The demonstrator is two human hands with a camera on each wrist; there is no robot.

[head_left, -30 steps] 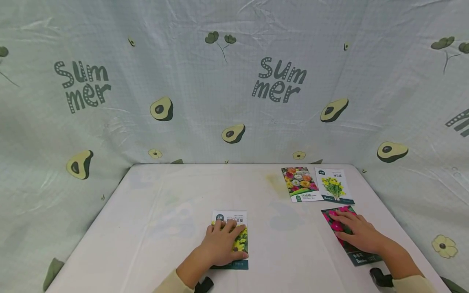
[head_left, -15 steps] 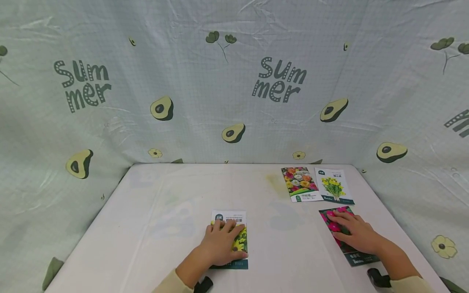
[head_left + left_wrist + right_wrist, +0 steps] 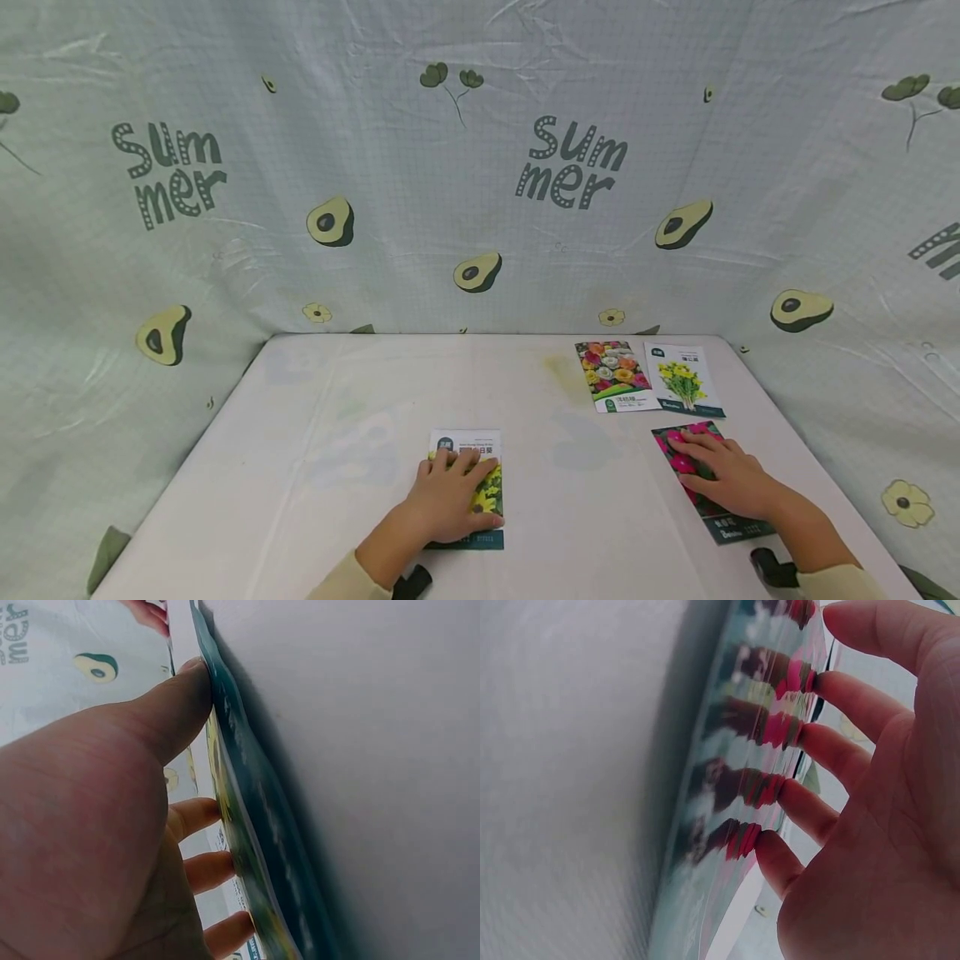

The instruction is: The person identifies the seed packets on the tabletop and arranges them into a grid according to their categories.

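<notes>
A seed packet with yellow flowers (image 3: 489,492) lies flat near the front middle of the table. My left hand (image 3: 444,497) rests on it with fingers spread, and in the left wrist view the thumb (image 3: 187,694) and fingertips touch its face. Toward the right, a dark seed packet with pink flowers (image 3: 678,458) lies at a slant. Spread fingers of my right hand (image 3: 731,481) press on it; the right wrist view shows the fingertips (image 3: 769,844) on its glossy, reflecting surface. Each hand covers part of its packet.
At the back right lie a packet with mixed-colour flowers (image 3: 617,377) and a white packet with a yellow-flowered plant (image 3: 684,381), their edges close together. The white table (image 3: 337,400) meets a patterned curtain (image 3: 405,167) behind.
The left hand and the yellow-flower packet have slid slightly left. The right hand and the pink-flower packet shifted a little left too, mostly in the first half second.
</notes>
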